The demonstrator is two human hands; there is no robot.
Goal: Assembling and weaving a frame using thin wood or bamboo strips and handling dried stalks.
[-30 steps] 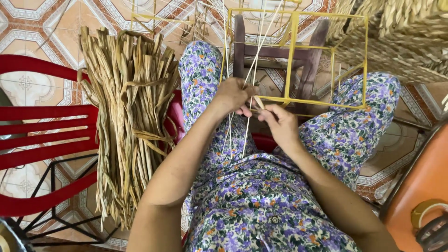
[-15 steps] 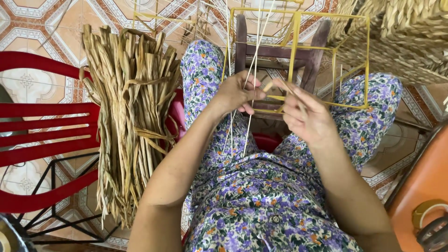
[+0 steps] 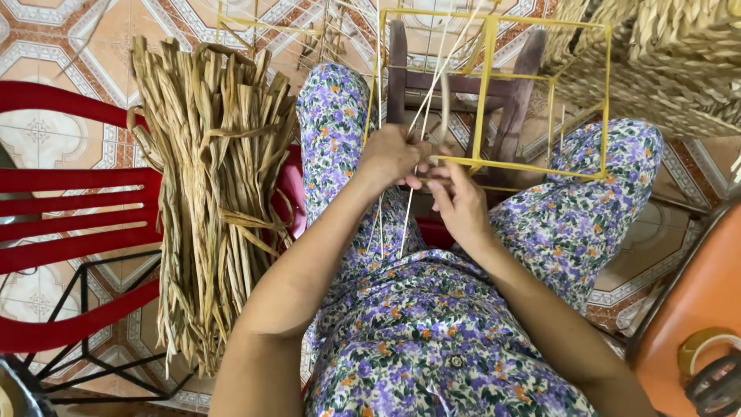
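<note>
A yellow wire frame (image 3: 540,166) shaped like a box rests across my knees, over a small dark wooden stool (image 3: 455,81). My left hand (image 3: 390,154) is closed on several thin pale straw strands (image 3: 428,93) at the frame's near bar. The strands run up across the frame and hang down over my floral-print lap. My right hand (image 3: 461,205) sits just beside the left one, fingers pinching the same strands at the bar.
A thick bundle of dried flat straw (image 3: 212,193) lies on a red plastic chair (image 3: 69,224) to my left. Woven straw baskets (image 3: 656,62) stand at the upper right. An orange seat (image 3: 695,309) is at the lower right. Patterned tiles cover the floor.
My right hand lifted with fingers spread toward the frame, then came back down to the strands beside my left hand. The left hand stayed at the bar.
</note>
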